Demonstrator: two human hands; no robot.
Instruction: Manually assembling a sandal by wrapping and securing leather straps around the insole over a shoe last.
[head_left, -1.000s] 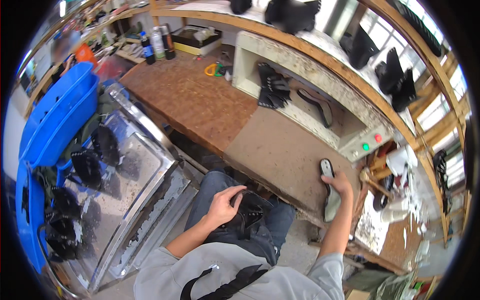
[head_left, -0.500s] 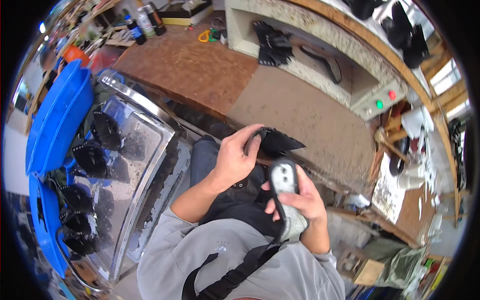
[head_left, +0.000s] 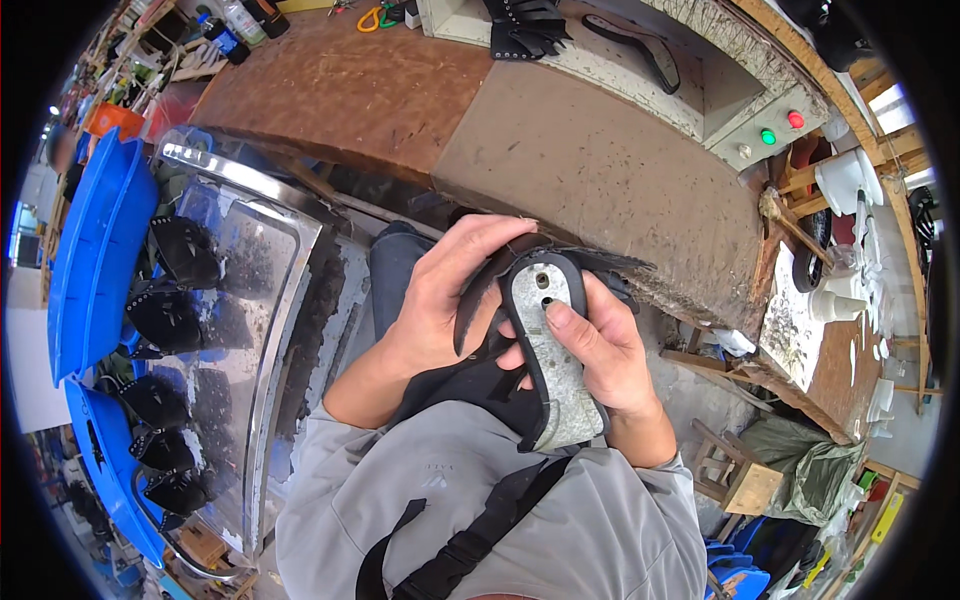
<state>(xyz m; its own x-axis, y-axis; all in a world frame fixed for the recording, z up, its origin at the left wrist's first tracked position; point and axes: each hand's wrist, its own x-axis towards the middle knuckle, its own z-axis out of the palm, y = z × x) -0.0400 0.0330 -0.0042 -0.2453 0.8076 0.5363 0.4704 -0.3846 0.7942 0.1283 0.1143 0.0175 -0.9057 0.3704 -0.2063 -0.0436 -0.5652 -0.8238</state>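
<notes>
My right hand [head_left: 612, 355] grips a curved shoe insole [head_left: 562, 385], mottled grey-white with a black rim and two small holes near its upper end. The thumb presses on its face beside the lower hole; the other fingers are mostly behind it. My left hand [head_left: 437, 285] is closed round a black shoe upper [head_left: 477, 312], fingers over its top and thumb inside the fold. The upper curves around the holed end of the insole, and its dark flaps spread out to the right behind it. Whether the two pieces touch I cannot tell.
Ahead is a brown workbench [head_left: 580, 165] with an open cabinet [head_left: 715, 130] holding another black upper [head_left: 525, 28] and a black-rimmed insole [head_left: 635, 50]. To the left, several black uppers [head_left: 165, 320] stand along a metal-framed rack [head_left: 265, 370] beside blue bins [head_left: 95, 270].
My right hand has raised the insole to the upper, and its holed end now lies against or within the upper's curve. My left hand has turned the upper, opening its fold. The view has shifted.
</notes>
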